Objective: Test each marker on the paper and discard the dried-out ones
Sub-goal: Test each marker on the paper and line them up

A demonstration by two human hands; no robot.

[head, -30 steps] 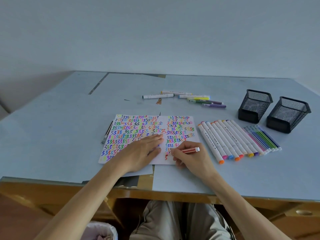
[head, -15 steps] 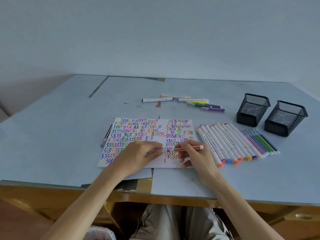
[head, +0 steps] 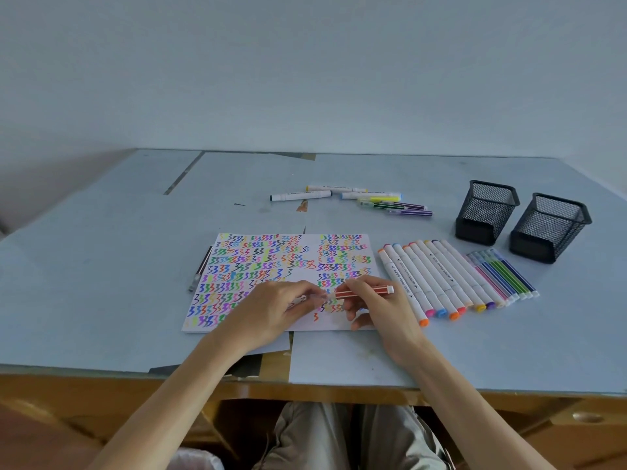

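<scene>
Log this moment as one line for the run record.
right hand: holds red marker | left hand: at marker's tip end, cap hold unclear | paper: covered in test squiggles | mesh cups: look empty

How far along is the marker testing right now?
Well along: the paper is nearly filled with coloured squiggles. In hand: the right hand holds a red marker while the left hand brings something clear, probably its cap, to its tip. Left: which laid-out markers remain untested isn't clear; both mesh cups look empty.
</scene>
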